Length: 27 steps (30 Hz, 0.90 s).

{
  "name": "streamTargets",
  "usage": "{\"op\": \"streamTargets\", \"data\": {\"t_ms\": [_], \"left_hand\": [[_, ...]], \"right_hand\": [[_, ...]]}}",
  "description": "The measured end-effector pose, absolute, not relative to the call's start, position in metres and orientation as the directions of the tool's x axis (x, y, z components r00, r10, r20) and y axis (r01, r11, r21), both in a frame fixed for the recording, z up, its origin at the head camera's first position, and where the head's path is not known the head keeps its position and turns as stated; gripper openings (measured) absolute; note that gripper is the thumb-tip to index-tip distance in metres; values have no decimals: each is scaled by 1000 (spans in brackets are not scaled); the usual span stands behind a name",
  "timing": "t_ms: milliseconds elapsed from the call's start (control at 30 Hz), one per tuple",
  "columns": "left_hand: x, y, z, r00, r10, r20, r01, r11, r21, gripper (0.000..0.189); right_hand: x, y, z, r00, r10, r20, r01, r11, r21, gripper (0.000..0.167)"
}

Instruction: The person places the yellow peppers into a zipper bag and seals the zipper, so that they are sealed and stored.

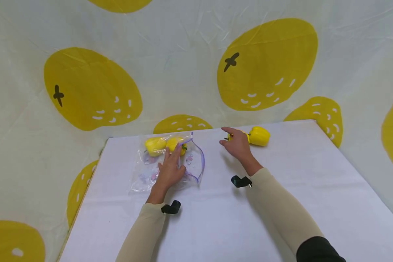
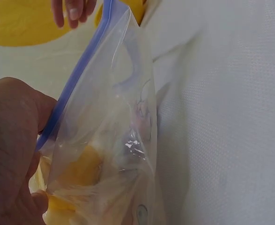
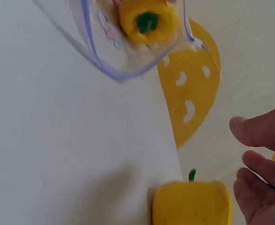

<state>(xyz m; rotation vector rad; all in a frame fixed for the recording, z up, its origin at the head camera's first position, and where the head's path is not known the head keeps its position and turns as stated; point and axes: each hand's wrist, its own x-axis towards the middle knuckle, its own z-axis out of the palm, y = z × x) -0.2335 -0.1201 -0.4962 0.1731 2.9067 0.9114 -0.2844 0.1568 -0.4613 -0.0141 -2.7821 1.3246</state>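
Observation:
Two yellow bell peppers lie inside a clear zip bag on the left of the table. My left hand lies over the bag by its purple-edged mouth, fingers stretched toward the pepper nearer the opening. In the left wrist view, the thumb is right at the purple zip edge. That pepper shows its green stem toward the mouth in the right wrist view. My right hand hovers with thumb and fingers apart over a loose pepper, partly hiding it from the head view. Another loose pepper sits beside it.
The white-covered table ends just behind the peppers. A pale wall sheet printed with big yellow fruits hangs close behind that edge. Small black devices are at both wrists.

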Motion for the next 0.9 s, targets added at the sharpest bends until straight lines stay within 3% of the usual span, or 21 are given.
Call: {"op": "streamTargets", "data": {"t_ms": [200, 533, 900], "left_hand": [[-234, -122, -498, -989, 142, -40, 93, 812, 576, 84], [-235, -123, -500, -988, 145, -47, 92, 812, 576, 84], [-236, -121, -498, -989, 134, -59, 78, 822, 565, 86]], "right_hand": [[-285, 180, -472, -989, 145, 34, 63, 618, -784, 63], [-288, 194, -489, -980, 198, 20, 117, 654, -747, 70], [-287, 195, -495, -981, 142, 132, 30, 785, -618, 66]]}}
